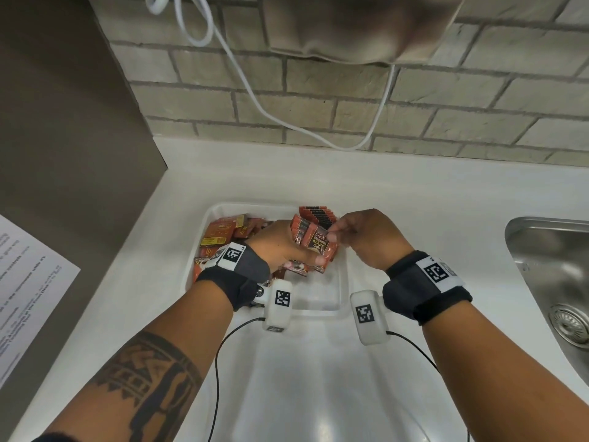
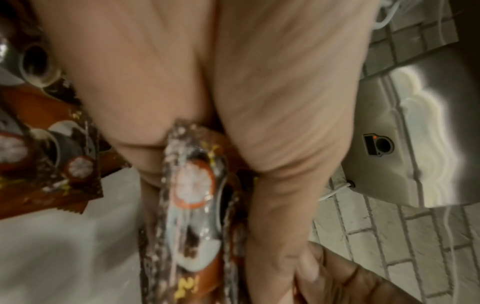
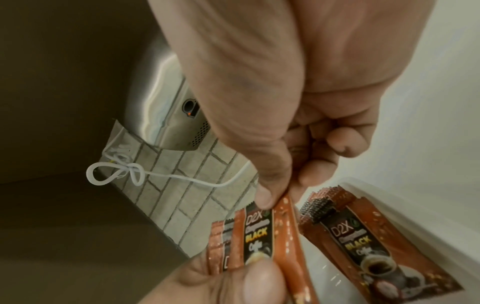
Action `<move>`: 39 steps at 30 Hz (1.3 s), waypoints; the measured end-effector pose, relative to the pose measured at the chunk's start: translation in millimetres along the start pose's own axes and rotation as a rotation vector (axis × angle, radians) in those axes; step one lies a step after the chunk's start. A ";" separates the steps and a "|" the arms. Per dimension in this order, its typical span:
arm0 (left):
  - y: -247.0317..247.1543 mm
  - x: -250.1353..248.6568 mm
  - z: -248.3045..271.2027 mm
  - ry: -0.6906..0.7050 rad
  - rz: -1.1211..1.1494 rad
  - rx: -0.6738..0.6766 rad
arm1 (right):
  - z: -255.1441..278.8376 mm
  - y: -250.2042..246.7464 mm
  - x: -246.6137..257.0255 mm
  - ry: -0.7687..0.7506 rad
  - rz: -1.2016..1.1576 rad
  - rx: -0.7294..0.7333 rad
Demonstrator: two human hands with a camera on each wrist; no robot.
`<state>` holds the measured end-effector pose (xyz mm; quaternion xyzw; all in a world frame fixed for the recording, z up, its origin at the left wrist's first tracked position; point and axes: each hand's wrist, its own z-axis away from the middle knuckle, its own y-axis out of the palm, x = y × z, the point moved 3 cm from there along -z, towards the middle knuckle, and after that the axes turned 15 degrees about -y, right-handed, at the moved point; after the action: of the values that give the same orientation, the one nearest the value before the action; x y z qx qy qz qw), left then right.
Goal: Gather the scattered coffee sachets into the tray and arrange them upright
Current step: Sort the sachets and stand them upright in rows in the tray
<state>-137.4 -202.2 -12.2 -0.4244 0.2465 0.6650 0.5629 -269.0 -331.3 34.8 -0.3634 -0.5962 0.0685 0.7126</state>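
White counter, tray (image 1: 341, 282): sachets (image 1: 315, 247) in left grip (image 1: 283, 244) (curled), right grip (image 1: 366, 237) pinching top.

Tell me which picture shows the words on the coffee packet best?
The right wrist view: the coffee packet pinched by the right hand reads "D2X BLACK" sharply. The head view shows it small; the left wrist view shows only its blurred edge.

Readable print: coffee sachet fronts only

The held sachet (image 3: 257, 236) reads "D2X" in pale letters, then "BLACK" in yellow, with a script word like "Coffee" below (the line between is too blurred); a sachet in the tray (image 3: 363, 242) repeats it. The printed sheet (image 1: 28, 282) on the left is illegible.
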 end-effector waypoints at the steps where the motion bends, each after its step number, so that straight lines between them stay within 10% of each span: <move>1: 0.0 -1.7 2.0 0.007 -0.020 -0.014 | -0.1 -1.0 2.2 -0.007 0.000 -0.013; 13: -41.0 -16.2 21.9 -0.169 -0.400 -0.323 | 1.0 -8.1 -2.7 -0.047 0.291 -0.056; 20: 5.0 -12.0 13.9 -0.281 -0.533 0.021 | -7.4 11.4 -9.4 -0.001 0.357 0.018; 39: 36.7 10.9 -50.7 -0.421 -0.553 0.029 | -26.4 13.2 -23.8 0.011 0.321 0.007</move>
<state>-158.1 -246.1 -53.1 -0.3204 0.0100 0.5566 0.7664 -247.5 -345.9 7.2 -0.4521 -0.5261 0.1815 0.6970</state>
